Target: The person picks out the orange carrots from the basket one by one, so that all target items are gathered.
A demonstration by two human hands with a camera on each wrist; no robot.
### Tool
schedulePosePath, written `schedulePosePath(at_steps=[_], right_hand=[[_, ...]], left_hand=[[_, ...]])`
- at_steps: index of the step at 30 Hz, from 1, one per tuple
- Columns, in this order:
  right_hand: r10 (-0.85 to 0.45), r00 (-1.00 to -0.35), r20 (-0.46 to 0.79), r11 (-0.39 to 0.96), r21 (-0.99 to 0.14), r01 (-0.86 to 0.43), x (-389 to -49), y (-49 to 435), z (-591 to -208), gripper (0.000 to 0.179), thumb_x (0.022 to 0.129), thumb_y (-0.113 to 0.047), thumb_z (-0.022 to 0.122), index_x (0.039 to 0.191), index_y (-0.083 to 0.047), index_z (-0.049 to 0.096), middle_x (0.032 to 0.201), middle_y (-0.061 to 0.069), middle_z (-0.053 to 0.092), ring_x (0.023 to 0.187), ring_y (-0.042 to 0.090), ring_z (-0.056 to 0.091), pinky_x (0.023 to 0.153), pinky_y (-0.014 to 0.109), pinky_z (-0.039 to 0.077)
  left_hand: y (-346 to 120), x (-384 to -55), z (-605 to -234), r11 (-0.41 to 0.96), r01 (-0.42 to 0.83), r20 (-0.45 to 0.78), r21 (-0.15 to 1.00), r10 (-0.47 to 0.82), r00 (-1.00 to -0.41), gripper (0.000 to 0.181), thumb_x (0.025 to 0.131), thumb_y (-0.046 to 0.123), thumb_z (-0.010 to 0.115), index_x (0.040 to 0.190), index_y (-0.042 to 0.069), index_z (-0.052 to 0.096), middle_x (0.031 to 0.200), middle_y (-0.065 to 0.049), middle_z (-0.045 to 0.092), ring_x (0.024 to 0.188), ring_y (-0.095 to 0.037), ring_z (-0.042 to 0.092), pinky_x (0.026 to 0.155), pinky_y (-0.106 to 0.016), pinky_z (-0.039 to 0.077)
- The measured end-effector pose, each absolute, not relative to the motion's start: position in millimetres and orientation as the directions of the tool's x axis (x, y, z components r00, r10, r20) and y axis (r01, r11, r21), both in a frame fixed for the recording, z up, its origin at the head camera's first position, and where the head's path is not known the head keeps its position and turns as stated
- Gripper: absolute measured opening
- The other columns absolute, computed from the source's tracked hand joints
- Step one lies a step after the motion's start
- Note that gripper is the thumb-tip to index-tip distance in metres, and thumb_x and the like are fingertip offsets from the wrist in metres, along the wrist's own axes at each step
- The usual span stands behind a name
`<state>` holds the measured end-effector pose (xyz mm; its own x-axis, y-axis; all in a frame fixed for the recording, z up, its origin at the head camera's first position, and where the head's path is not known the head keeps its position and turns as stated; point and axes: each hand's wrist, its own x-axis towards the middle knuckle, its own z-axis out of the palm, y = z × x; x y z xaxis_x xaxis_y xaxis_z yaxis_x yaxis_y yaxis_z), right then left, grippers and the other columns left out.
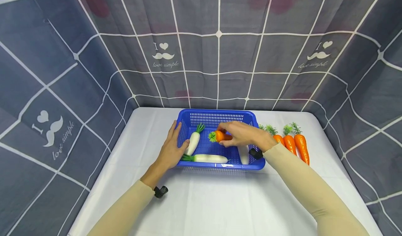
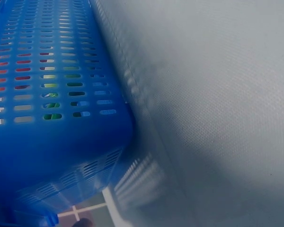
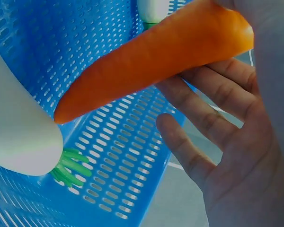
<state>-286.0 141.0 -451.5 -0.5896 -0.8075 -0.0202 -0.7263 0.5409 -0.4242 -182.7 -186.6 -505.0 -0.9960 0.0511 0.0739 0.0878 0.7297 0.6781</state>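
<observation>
A blue plastic basket (image 1: 216, 165) holds white radishes: one radish (image 1: 194, 143) at the left, another radish (image 1: 210, 159) along the front wall, and a third radish (image 1: 243, 154) at the right, partly under the right arm. My left hand (image 1: 171, 147) grips the basket's left wall, thumb over the rim and fingers along the outside. Above the basket floor, my right hand (image 1: 240, 133) pinches a carrot (image 1: 221, 136) near its leafy end. That carrot (image 3: 146, 61) slants over the basket in the right wrist view, its tip close to a radish (image 3: 23, 123).
Several carrots (image 1: 300, 147) with green tops lie side by side on the white tablecloth (image 1: 207, 204), right of the basket and partly behind the right forearm. Grey checked curtains (image 1: 201, 54) stand around the table's back and sides.
</observation>
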Motion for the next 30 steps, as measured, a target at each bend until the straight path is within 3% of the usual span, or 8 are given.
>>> schedulePosePath(at_steps=[12, 21, 26, 30], right_hand=[[-0.724, -0.684, 0.090, 0.616, -0.363, -0.699, -279.7, 147.7, -437.4, 0.046, 0.107, -0.042, 0.084, 0.140, -0.012, 0.071, 0.116, 0.003, 0.078, 0.094, 0.018, 0.068, 0.080, 0.033, 0.058], [-0.633, -0.745, 0.210, 0.658, -0.361, -0.661, -276.0, 159.1, -435.4, 0.049, 0.108, -0.044, 0.084, 0.141, -0.010, 0.070, 0.117, 0.006, 0.075, 0.094, 0.023, 0.068, 0.083, 0.039, 0.062], [-0.582, -0.778, 0.237, 0.678, -0.387, -0.625, -273.8, 172.8, -438.4, 0.050, 0.109, -0.046, 0.083, 0.142, -0.010, 0.071, 0.118, 0.006, 0.077, 0.094, 0.023, 0.070, 0.083, 0.040, 0.064], [-0.529, -0.812, 0.246, 0.705, -0.406, -0.582, -272.7, 188.4, -439.6, 0.053, 0.110, -0.049, 0.081, 0.147, -0.013, 0.069, 0.118, 0.007, 0.079, 0.096, 0.026, 0.073, 0.085, 0.044, 0.064]], left_hand=[[-186.7, -185.1, -505.3, 0.734, 0.096, 0.082, 0.673, 0.055, -0.995, 0.090, 0.118, 0.042, 0.063, 0.189, 0.015, 0.015, 0.199, -0.012, 0.004, 0.181, -0.047, 0.025, 0.141, -0.073, 0.034], [-187.4, -184.4, -505.4, 0.758, 0.070, 0.064, 0.648, 0.037, -0.997, 0.091, 0.118, 0.044, 0.063, 0.190, 0.017, 0.014, 0.200, -0.009, 0.001, 0.181, -0.048, 0.025, 0.138, -0.078, 0.034], [-186.5, -181.8, -504.0, 0.810, 0.054, 0.065, 0.583, 0.020, -0.998, 0.091, 0.117, 0.051, 0.062, 0.189, 0.019, 0.018, 0.200, -0.006, 0.004, 0.177, -0.053, 0.034, 0.134, -0.087, 0.033], [-184.8, -180.7, -501.8, 0.850, 0.071, 0.103, 0.521, 0.020, -0.994, 0.090, 0.116, 0.053, 0.061, 0.188, 0.014, 0.024, 0.199, -0.012, 0.013, 0.173, -0.055, 0.040, 0.135, -0.085, 0.034]])
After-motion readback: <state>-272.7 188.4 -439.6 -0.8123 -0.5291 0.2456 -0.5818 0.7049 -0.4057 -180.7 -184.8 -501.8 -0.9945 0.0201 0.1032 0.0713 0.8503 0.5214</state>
